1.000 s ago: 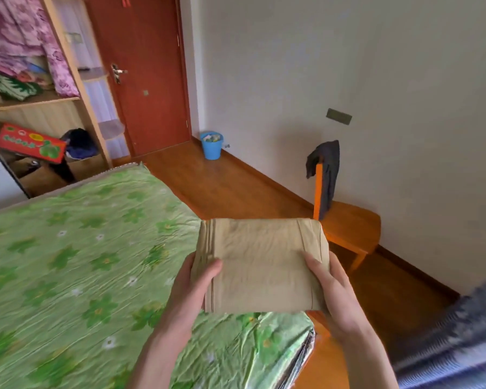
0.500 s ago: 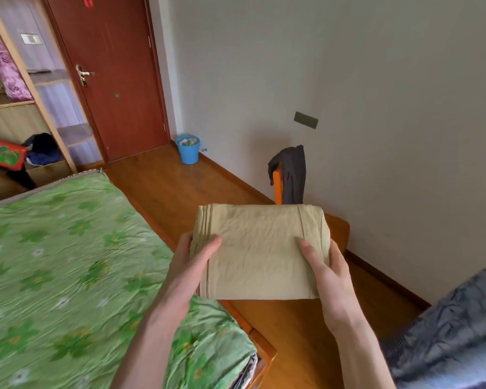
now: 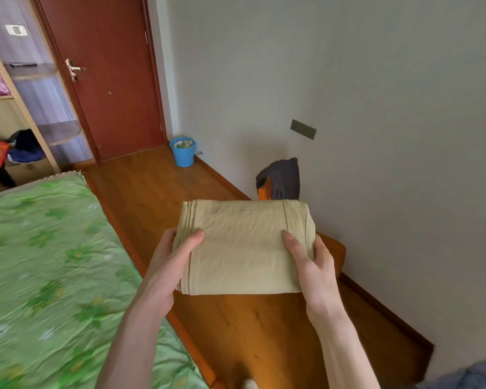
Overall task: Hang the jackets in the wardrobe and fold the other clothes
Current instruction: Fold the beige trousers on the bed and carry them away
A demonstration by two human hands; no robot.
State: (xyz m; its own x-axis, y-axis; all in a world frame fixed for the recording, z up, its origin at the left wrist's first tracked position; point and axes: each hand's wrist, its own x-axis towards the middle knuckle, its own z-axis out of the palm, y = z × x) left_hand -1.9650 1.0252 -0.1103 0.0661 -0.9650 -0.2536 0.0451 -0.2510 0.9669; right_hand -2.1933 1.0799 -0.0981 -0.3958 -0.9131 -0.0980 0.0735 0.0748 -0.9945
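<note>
Left hand [image 3: 170,265] and right hand [image 3: 313,265] gripping the folded beige cloth [image 3: 243,245] by its two ends, thumbs on top, up in the air over the orange chair [image 3: 330,248]. Best kept flat and level, then set down softly so no fold slips. Green bed [image 3: 54,262] just beside.

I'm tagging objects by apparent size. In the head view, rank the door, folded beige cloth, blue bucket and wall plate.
1. door
2. folded beige cloth, though it is nearest the camera, so it looks enlarged
3. blue bucket
4. wall plate
</note>
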